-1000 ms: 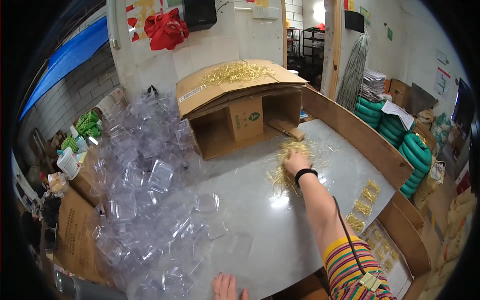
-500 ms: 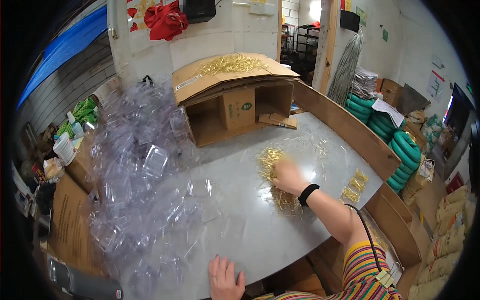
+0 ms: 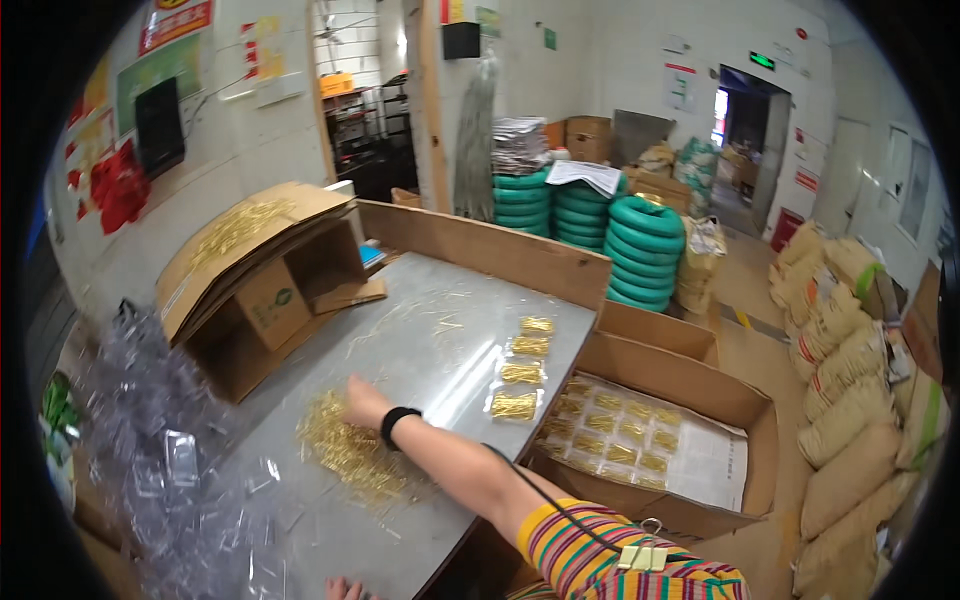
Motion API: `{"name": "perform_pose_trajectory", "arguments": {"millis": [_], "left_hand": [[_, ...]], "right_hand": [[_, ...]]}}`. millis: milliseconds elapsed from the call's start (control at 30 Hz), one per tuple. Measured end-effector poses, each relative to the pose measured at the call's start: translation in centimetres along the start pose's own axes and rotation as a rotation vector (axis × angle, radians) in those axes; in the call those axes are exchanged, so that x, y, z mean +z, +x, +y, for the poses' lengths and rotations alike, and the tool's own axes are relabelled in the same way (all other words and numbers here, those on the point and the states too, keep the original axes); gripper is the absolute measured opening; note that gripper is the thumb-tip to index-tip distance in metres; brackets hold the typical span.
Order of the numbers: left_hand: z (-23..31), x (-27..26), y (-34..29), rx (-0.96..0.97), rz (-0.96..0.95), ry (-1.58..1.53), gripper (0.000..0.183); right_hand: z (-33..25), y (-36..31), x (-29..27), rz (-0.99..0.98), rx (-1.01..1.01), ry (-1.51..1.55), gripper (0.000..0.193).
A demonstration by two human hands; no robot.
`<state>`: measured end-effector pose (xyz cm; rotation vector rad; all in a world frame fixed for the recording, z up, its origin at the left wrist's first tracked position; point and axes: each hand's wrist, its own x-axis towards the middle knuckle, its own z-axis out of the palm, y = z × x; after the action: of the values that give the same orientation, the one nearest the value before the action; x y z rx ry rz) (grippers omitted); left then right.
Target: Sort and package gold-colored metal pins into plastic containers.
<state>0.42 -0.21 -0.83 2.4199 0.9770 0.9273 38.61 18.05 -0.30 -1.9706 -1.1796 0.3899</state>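
A loose pile of thin gold strips (image 3: 345, 450), like twist ties, lies on the grey metal table (image 3: 420, 300). At the pile's upper right edge is my right hand (image 3: 367, 404), with a black band on its wrist. Its fingers are curled, and what they hold, if anything, is hidden. Only the fingertips of my left hand (image 3: 350, 590) show at the lower edge, spread on the tabletop. Along the table's right side stand several small clear plastic trays (image 3: 521, 373) filled with gold strips. Clear empty plastic boxes (image 3: 180, 460) are heaped at the left.
A cardboard carton (image 3: 755, 430) at the right holds rows of filled clear trays on a printed sheet. Another carton (image 3: 280, 300) lies sideways at the back, gold strips on top. A wooden board (image 3: 480, 240) edges the table. Green coils (image 3: 640, 255) and sacks (image 3: 850, 420) stand beyond.
The view has swung to the right, bringing the filled carton into sight. My right hand stays at the gold pile, now at its upper edge. My left hand is mostly out of the picture.
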Motion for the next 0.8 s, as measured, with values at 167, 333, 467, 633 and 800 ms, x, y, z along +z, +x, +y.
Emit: {"name": "perform_pose_trajectory", "arguments": {"millis": [167,333,467,633,800], "left_hand": [[4.0,-7.6,4.4,-0.278,0.022,-0.364,0.033],[0.8,-8.0,15.1,-0.243,0.039,-0.630,0.038],[-3.7,-3.7,24.7,-0.475,-0.028,-1.031,0.058],[-0.7,1.1,29.6,-0.510,-0.266,-1.593,0.060],[-1.3,0.7,33.5,-0.527,-0.055,-1.540,0.042]], "right_hand": [[-5.8,-1.2,-2.6,-0.245,0.144,0.616,0.070],[-9.8,-2.0,-8.1,-0.243,-0.094,1.026,0.068],[-11.2,-2.1,-8.8,-0.360,-0.236,1.236,0.064],[-10.4,-1.3,-8.5,-0.469,-0.252,1.284,0.058],[-7.7,0.9,-11.2,-0.308,-0.228,1.173,0.116]]}}
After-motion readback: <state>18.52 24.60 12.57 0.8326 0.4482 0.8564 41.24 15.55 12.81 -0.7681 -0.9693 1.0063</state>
